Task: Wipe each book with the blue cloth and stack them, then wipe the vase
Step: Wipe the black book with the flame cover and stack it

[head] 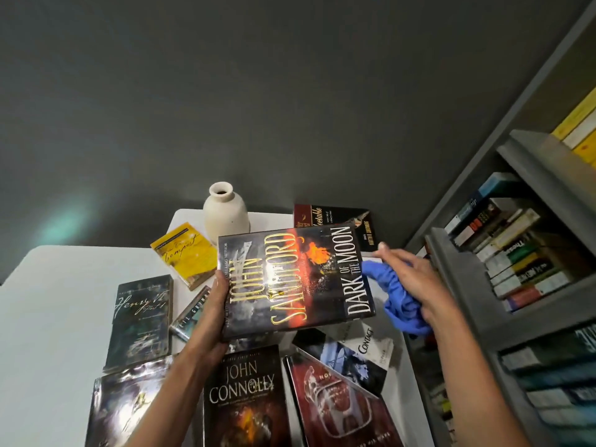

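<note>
Crowding the table [64, 301] beneath the held book [295, 282]: scattered books [245, 395], cream vase [225, 214].

We see the vase [225, 211] at the table's [64, 301] far edge, the Tempest book [185, 253] just left of it. The Sandford book [295, 282] is held above the middle, the cloth [400, 304] right of it, the bookshelf [541, 162] further right; the Connolly book [245, 398] lies nearest us.

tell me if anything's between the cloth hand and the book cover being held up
Nothing visible does. The right hand holds the blue cloth right at the right edge of the Dark of the Moon book, which the left hand holds up, cover bare.
</note>
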### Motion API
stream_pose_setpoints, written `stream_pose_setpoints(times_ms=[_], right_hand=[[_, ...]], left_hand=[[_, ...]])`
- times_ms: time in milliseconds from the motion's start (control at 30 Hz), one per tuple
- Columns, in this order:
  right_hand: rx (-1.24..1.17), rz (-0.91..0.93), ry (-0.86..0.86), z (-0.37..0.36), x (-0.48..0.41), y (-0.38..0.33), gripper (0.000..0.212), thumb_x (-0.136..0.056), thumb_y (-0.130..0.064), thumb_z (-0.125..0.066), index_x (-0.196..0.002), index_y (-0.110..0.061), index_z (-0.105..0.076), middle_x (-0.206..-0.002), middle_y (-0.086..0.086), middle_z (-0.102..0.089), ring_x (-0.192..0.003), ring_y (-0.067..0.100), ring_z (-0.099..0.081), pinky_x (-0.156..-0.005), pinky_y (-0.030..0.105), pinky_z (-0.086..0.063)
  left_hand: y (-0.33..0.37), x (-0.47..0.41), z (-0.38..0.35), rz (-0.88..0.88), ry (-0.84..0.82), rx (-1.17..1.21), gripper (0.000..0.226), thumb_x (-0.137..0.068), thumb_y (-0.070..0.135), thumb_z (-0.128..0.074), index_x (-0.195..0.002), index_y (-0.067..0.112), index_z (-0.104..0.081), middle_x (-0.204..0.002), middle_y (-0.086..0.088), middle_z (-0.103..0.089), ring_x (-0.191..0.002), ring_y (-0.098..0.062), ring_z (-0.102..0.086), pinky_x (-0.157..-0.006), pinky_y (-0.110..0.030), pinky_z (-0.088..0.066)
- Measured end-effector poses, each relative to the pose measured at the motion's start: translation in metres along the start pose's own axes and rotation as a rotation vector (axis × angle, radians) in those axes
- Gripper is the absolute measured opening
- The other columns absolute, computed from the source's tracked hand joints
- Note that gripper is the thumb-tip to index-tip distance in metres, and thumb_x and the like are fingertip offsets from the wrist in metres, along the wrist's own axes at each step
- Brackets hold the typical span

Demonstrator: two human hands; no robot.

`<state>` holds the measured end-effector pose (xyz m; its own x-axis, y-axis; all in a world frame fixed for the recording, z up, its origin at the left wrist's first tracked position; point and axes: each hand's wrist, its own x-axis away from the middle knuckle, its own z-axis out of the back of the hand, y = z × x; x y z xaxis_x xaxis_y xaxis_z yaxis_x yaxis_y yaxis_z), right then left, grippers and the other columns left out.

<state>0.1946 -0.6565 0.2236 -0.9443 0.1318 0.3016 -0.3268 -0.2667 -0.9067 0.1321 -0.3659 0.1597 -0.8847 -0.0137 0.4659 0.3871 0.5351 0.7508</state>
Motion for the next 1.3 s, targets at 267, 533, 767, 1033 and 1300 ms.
stream_pose_setpoints(times_ms=[267, 533, 767, 1033, 1300], right_hand=[[0.482, 0.631, 0.252, -0.042, -0.009, -0.011, 0.023, -0.085, -0.017, -0.068, -0.108, -0.016, -0.062, -0.110, 0.000, -0.046, -0.092, 0.007, -0.049, -0.078, -0.002, -0.031], [0.681, 0.820, 0.163, -0.061, -0.013, -0.015, 0.024, -0.084, -0.034, -0.070, -0.103, -0.018, -0.071, -0.098, -0.003, -0.053, -0.091, 0.014, -0.050, -0.076, 0.024, -0.043], [0.645, 0.862, 0.035, -0.043, 0.015, 0.023, 0.028, -0.085, -0.041, -0.064, -0.096, -0.018, -0.073, -0.091, -0.004, -0.055, -0.079, 0.013, -0.057, -0.068, 0.035, -0.054], [0.721, 0.869, 0.223, -0.055, -0.011, -0.018, 0.022, -0.085, -0.036, -0.069, -0.100, -0.021, -0.073, -0.092, -0.003, -0.055, -0.079, 0.017, -0.054, -0.065, 0.033, -0.050], [0.654, 0.865, 0.148, -0.025, 0.012, 0.024, 0.030, -0.085, -0.045, -0.059, -0.097, -0.021, -0.074, -0.091, -0.005, -0.055, -0.078, 0.012, -0.057, -0.066, 0.035, -0.055]], left_hand=[[0.002, -0.001, 0.000, -0.069, 0.035, -0.039, 0.052, -0.095, 0.057, -0.038, -0.126, 0.021, -0.060, -0.113, -0.011, -0.072, -0.096, -0.030, -0.072, -0.067, -0.039, -0.060], [0.011, -0.009, 0.012, -0.108, 0.059, -0.045, 0.053, -0.095, 0.054, -0.042, -0.127, 0.016, -0.060, -0.113, -0.012, -0.072, -0.095, -0.028, -0.073, -0.063, -0.036, -0.060], [0.016, -0.014, 0.021, -0.162, 0.091, -0.065, 0.049, -0.096, 0.051, -0.045, -0.126, 0.016, -0.060, -0.114, -0.011, -0.071, -0.097, -0.026, -0.072, -0.065, -0.034, -0.060], [0.008, -0.022, 0.010, -0.111, 0.006, -0.099, 0.043, -0.096, 0.050, -0.045, -0.118, 0.020, -0.067, -0.114, -0.012, -0.072, -0.097, -0.030, -0.072, -0.075, -0.044, -0.059], [0.013, -0.012, -0.002, -0.140, 0.038, -0.175, 0.029, -0.103, 0.037, -0.037, -0.106, 0.022, -0.061, -0.067, 0.018, -0.072, -0.057, 0.005, -0.067, -0.043, -0.011, -0.048]])
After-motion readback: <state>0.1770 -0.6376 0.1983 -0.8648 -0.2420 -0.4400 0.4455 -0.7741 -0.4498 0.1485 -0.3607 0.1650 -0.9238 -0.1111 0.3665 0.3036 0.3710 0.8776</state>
